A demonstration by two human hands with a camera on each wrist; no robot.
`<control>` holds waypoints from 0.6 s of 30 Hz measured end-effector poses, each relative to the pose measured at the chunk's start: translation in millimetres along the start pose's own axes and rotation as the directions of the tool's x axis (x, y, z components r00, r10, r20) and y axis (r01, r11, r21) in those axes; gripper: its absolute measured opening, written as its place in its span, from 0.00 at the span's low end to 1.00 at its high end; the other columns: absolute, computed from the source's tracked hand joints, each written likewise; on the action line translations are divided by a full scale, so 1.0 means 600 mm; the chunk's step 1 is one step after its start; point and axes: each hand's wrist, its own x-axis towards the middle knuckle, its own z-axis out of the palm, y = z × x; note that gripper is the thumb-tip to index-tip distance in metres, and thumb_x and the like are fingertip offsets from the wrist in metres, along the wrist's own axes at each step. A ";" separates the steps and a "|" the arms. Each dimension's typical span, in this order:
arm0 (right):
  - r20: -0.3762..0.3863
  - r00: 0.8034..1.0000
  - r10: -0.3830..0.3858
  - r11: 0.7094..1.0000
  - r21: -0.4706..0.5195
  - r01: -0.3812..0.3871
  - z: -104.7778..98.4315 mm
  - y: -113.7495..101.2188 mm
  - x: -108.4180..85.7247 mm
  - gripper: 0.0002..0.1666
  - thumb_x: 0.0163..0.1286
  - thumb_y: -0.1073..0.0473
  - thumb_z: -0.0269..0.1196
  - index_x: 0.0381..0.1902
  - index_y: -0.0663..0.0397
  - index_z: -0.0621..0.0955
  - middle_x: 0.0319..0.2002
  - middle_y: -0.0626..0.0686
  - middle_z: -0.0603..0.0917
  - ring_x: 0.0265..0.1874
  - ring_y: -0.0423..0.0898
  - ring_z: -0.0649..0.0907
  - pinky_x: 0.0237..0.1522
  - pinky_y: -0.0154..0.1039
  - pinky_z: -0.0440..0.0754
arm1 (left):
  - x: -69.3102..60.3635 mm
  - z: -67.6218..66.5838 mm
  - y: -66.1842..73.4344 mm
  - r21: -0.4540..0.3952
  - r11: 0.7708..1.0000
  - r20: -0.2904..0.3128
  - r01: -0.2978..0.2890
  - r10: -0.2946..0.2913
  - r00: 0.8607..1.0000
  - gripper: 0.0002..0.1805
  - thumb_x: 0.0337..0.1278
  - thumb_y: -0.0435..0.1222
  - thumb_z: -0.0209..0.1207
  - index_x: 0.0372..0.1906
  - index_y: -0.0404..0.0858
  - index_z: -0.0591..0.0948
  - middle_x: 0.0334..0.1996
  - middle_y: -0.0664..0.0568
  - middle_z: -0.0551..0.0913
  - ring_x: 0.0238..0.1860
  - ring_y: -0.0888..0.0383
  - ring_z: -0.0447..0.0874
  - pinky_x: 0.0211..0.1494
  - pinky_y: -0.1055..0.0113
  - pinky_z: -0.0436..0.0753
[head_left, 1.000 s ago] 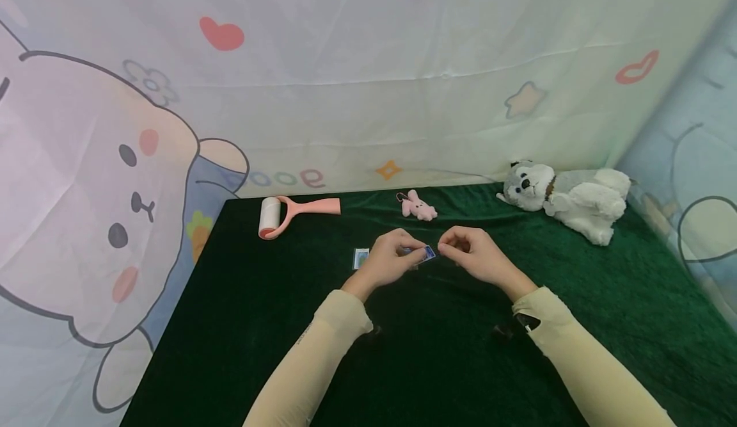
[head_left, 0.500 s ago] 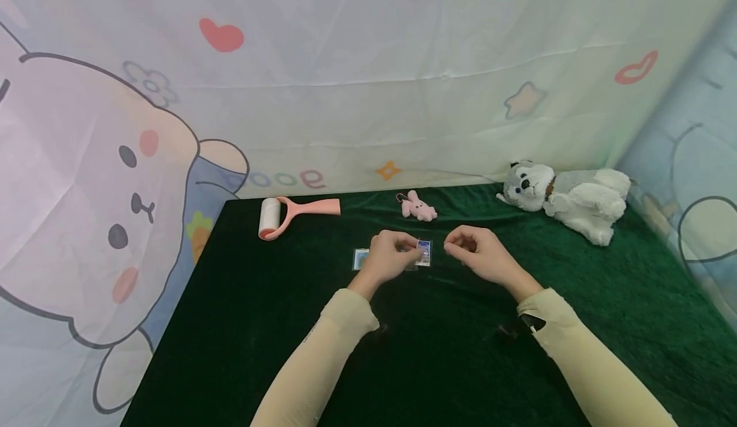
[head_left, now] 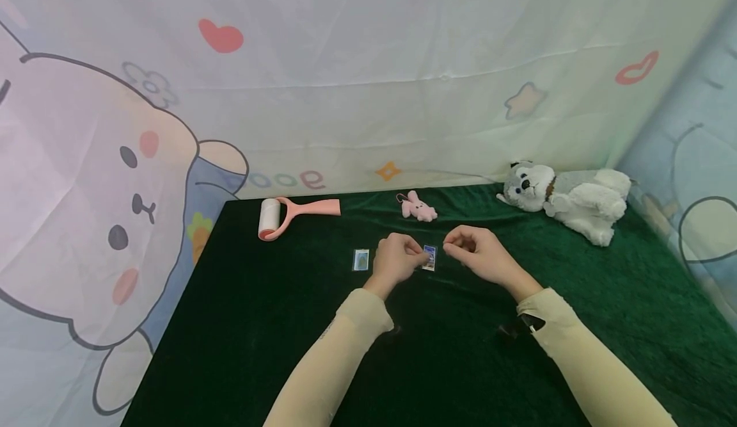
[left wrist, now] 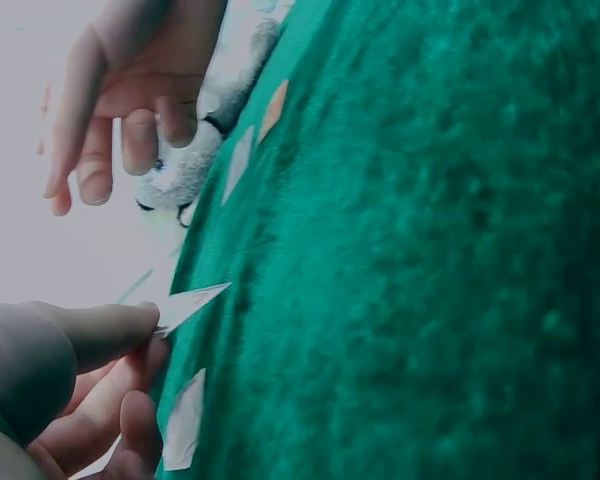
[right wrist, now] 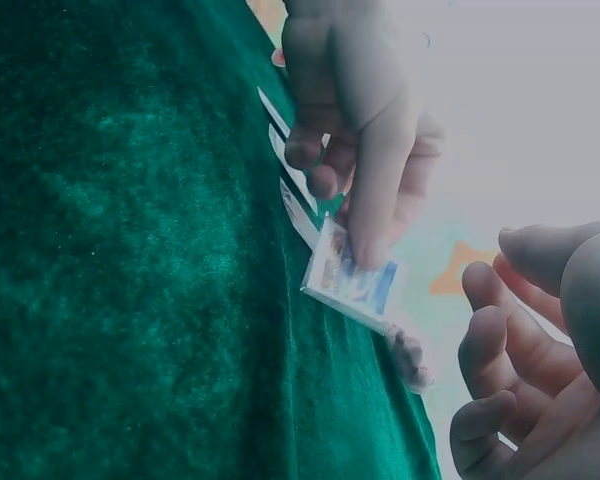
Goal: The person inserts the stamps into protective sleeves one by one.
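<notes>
A small printed card [head_left: 430,258] with a blue picture and a pale border is pinched between the thumb and fingers of my left hand [head_left: 397,259]. In the right wrist view the same card [right wrist: 330,262] tilts just above the cloth. My right hand [head_left: 480,254] hovers to its right, fingers loosely bent and holding nothing; the right wrist view shows a gap between thumb and fingertips. Left of my left hand lies another small card [head_left: 361,260] in a clear sleeve. More flat cards [left wrist: 238,165] lie on the cloth in the left wrist view, their pictures unreadable.
Dark green cloth [head_left: 242,324] covers the table. At the back are a pink-handled lint roller [head_left: 308,207], a pink bunny keychain [head_left: 418,207] and, to the right, a grey-and-white plush dog [head_left: 576,196]. A printed curtain [head_left: 357,94] hangs behind.
My left hand has shifted right, uncovering the sleeved card on the left. The pinched card has turned from slanted to upright. My right hand has drawn slightly away to the right.
</notes>
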 end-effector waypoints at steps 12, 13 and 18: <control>0.000 1.000 -0.020 1.000 -0.003 0.020 -0.003 0.006 0.002 0.11 0.79 0.56 0.64 0.49 0.58 0.85 0.36 0.57 0.87 0.25 0.48 0.78 0.28 0.37 0.77 | 0.004 0.018 0.015 0.214 0.977 -0.045 -0.011 0.022 0.999 0.14 0.64 0.44 0.73 0.25 0.44 0.86 0.19 0.57 0.81 0.23 0.59 0.79 0.29 0.65 0.77; 0.000 1.000 -0.019 1.000 -0.004 0.019 -0.003 0.006 0.002 0.11 0.79 0.56 0.64 0.49 0.58 0.85 0.36 0.56 0.87 0.25 0.47 0.78 0.28 0.37 0.77 | 0.004 0.020 0.015 0.226 0.974 -0.047 -0.014 0.026 0.999 0.14 0.64 0.44 0.73 0.24 0.44 0.85 0.19 0.57 0.80 0.23 0.59 0.79 0.29 0.65 0.77; 0.007 1.000 -0.020 1.000 0.011 0.020 -0.002 0.006 0.003 0.11 0.79 0.56 0.64 0.49 0.59 0.85 0.36 0.57 0.87 0.26 0.47 0.78 0.28 0.37 0.77 | 0.007 0.026 0.018 0.271 0.962 -0.046 -0.029 0.043 0.998 0.16 0.65 0.43 0.72 0.22 0.43 0.84 0.17 0.56 0.78 0.20 0.59 0.78 0.26 0.66 0.76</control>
